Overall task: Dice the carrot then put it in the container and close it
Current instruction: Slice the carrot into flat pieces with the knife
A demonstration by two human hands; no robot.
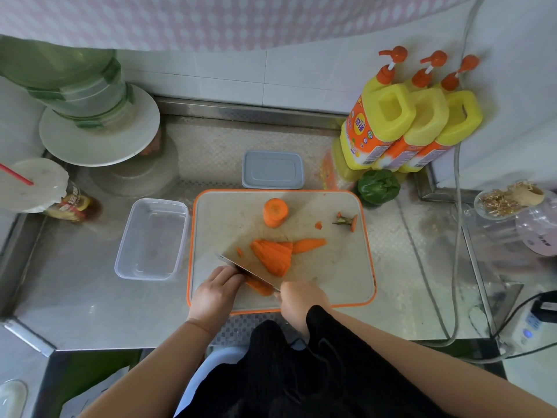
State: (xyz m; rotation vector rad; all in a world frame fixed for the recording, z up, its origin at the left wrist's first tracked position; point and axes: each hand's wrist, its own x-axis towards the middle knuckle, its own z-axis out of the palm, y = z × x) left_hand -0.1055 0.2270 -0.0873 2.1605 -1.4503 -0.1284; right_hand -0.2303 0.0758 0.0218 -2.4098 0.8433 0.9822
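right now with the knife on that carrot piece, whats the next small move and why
Probably press the knife down through the carrot piece the left hand steadies; the right hand grips the handle. The sliced carrot is not diced yet, and the container is empty.

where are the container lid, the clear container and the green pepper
container lid (272, 169), head view, centre of its flat top
clear container (123, 251), head view, left rim
green pepper (378, 186), head view, middle of its top

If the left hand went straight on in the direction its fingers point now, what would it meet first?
Probably the knife: the left hand points up and to the right, and the blade lies right at its fingertips. Just beyond it is the fan of carrot slices. Depth is hard to judge.
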